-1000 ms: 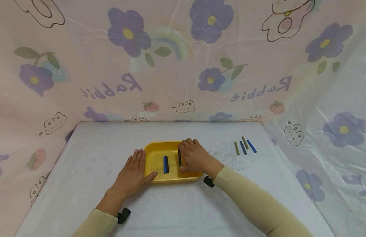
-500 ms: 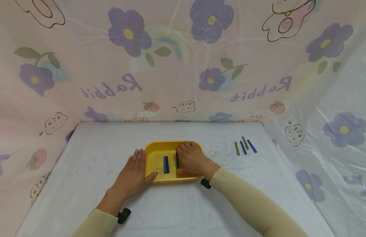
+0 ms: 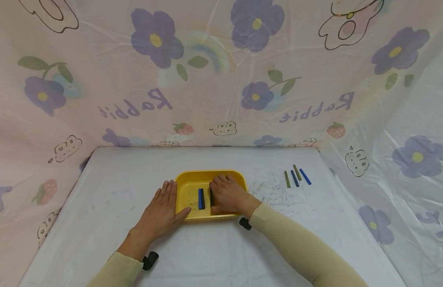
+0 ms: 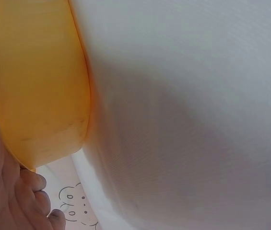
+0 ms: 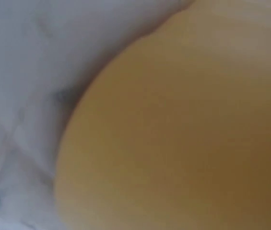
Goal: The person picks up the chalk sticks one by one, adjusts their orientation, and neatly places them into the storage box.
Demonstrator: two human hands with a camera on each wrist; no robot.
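A yellow plastic tray (image 3: 210,219) sits in the middle of the table. My left hand (image 3: 160,209) lies with straight fingers along its left rim, the thumb reaching over the front left corner; the left wrist view shows the tray's outer wall beside that hand. Inside, a blue crayon (image 3: 200,199) and a black crayon (image 3: 202,199) lie side by side. To their right, my right hand (image 3: 228,194) pinches a dark crayon (image 3: 212,197) lengthwise between thumb and fingers, low in the tray. The right wrist view is blurred, with only the tray's wall filling it.
Several loose crayons lie on the white table (image 3: 279,235) at the right: an olive crayon (image 3: 287,179), a dark blue crayon (image 3: 295,178), another olive crayon (image 3: 297,172) and a bright blue crayon (image 3: 305,176). Coloured smudges mark the cloth. A patterned curtain (image 3: 207,95) closes the back.
My right hand has slid left inside the tray with the dark crayon, closer to the blue and black pair. The left hand and the loose crayons have stayed in place.
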